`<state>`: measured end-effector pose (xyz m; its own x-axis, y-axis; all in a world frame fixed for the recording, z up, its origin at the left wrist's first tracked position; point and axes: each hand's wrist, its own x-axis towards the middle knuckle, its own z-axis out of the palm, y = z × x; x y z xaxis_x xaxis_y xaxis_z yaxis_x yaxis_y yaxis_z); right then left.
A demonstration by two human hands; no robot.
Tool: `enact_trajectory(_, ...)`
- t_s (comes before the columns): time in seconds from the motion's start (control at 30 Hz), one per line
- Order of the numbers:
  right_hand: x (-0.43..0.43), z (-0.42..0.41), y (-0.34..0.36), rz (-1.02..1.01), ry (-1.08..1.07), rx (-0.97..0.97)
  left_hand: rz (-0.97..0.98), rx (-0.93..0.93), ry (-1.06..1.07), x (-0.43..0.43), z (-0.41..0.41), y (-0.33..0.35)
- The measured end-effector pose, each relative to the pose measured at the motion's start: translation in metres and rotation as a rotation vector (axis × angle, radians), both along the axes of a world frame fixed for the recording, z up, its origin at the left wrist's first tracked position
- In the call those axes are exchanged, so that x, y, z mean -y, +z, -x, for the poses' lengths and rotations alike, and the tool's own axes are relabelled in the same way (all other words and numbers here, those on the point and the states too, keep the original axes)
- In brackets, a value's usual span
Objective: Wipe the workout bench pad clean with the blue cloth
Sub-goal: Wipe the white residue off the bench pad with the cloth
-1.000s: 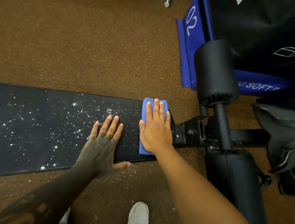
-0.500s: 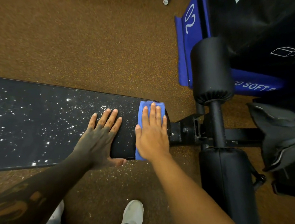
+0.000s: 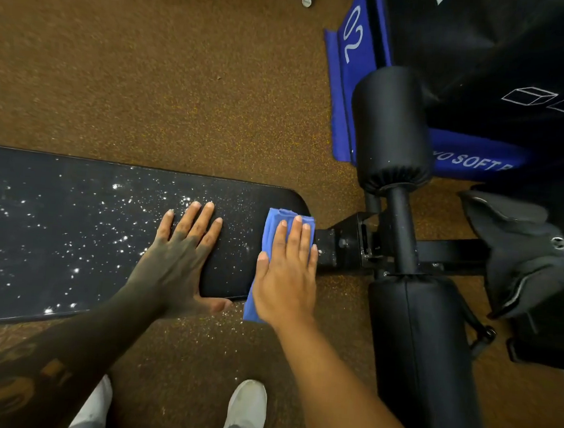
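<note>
Wiping at the pad's right end.
My right hand presses the blue cloth flat, fingers extended; speckled bench pad runs leftward past my flat left hand.

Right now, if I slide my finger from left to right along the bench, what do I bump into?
Speckled pad → left hand → blue cloth under the right hand → black bracket → roller post → grey glove.
</note>
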<state>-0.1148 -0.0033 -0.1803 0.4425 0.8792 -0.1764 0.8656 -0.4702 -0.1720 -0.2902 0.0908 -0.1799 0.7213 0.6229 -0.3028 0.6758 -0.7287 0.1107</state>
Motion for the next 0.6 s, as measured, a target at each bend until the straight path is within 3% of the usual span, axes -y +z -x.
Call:
enact_trajectory(0.2, -0.058, -0.021, 0.001, -0.019, -0.323, -0.054, 0.017, 0.014, -0.004, -0.003, 0.002, 0.0)
enact_trajectory(0.4, -0.005, 0.004, -0.002, -0.019, -0.136, 0.0, 0.022, 0.03, -0.011, -0.004, 0.004, 0.003)
enact_trajectory(0.6, -0.051, -0.026, 0.002, -0.01, -0.284, -0.078, 0.015, 0.004, -0.035, -0.011, 0.013, 0.003)
